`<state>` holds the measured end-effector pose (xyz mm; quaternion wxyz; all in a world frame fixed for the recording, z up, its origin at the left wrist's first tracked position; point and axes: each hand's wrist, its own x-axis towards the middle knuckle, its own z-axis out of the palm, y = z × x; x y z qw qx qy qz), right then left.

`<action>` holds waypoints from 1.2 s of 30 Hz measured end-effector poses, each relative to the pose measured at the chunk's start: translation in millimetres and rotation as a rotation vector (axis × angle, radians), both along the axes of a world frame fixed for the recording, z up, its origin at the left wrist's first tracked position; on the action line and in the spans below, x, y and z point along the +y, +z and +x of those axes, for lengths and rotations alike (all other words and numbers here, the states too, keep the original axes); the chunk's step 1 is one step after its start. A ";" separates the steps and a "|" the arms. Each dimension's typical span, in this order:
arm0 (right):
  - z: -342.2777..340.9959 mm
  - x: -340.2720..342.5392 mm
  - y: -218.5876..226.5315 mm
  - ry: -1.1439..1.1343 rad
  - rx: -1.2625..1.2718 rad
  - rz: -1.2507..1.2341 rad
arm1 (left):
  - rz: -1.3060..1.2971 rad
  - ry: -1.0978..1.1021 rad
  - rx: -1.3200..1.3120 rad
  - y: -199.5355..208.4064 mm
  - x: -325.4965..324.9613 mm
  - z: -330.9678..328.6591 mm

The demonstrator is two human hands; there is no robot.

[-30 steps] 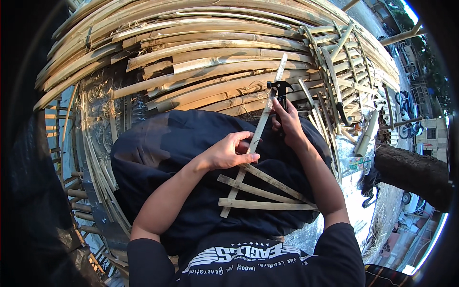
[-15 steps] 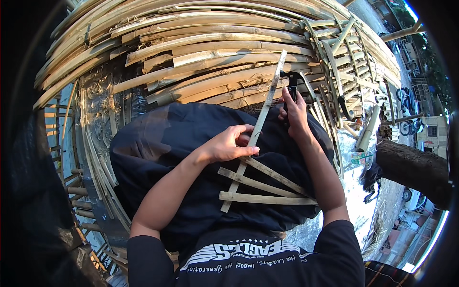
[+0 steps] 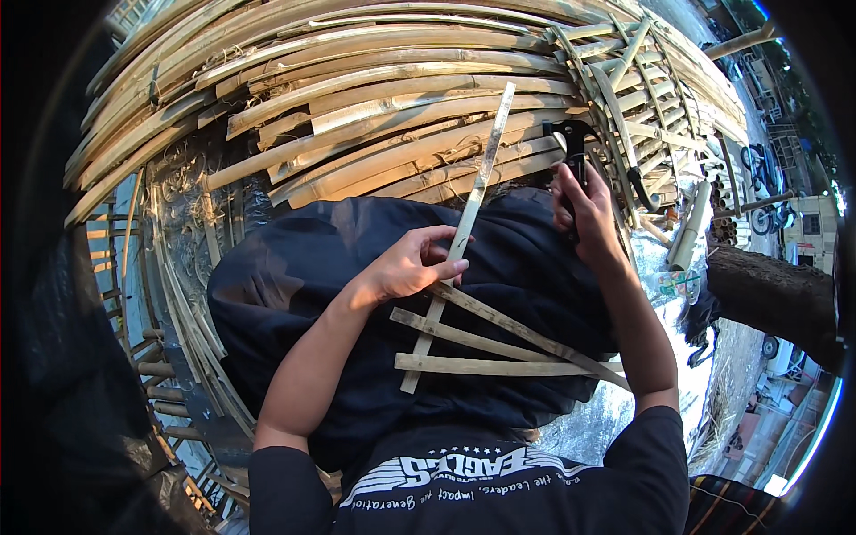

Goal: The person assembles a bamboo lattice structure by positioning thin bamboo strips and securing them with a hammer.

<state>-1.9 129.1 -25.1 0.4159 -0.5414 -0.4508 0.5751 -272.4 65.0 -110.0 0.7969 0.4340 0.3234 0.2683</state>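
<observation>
My left hand pinches a long, pale bamboo strip between thumb and fingers over my lap. Its far end tilts up to the right, in front of the bamboo pile. Three shorter bamboo slats cross the strip's lower part and converge toward my right forearm; whether they are fastened there I cannot make out. My right hand is wrapped round the handle of a black hammer, held upright to the right of the strip and apart from it. Dark cloth covers my legs beneath.
Split bamboo poles lie stacked across the far side. A lattice bamboo frame rests at the far right, near a thick bamboo tube and a tree trunk. Thin bamboo strips lie at the left.
My right hand has moved right with the hammer, away from the long strip. My left hand has shifted slightly left, carrying the strip and crossing slats with it.
</observation>
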 end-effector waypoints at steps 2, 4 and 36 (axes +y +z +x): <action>20.2 -12.7 28.2 0.051 -0.075 0.062 | 0.011 -0.013 -0.027 4.4 5.8 -0.2; 31.1 -24.5 37.5 0.068 -0.054 0.021 | 0.053 -0.029 -0.030 9.2 11.0 -5.8; 8.4 9.4 -37.3 0.071 0.184 -0.376 | 0.074 0.178 0.259 0.7 34.3 -43.5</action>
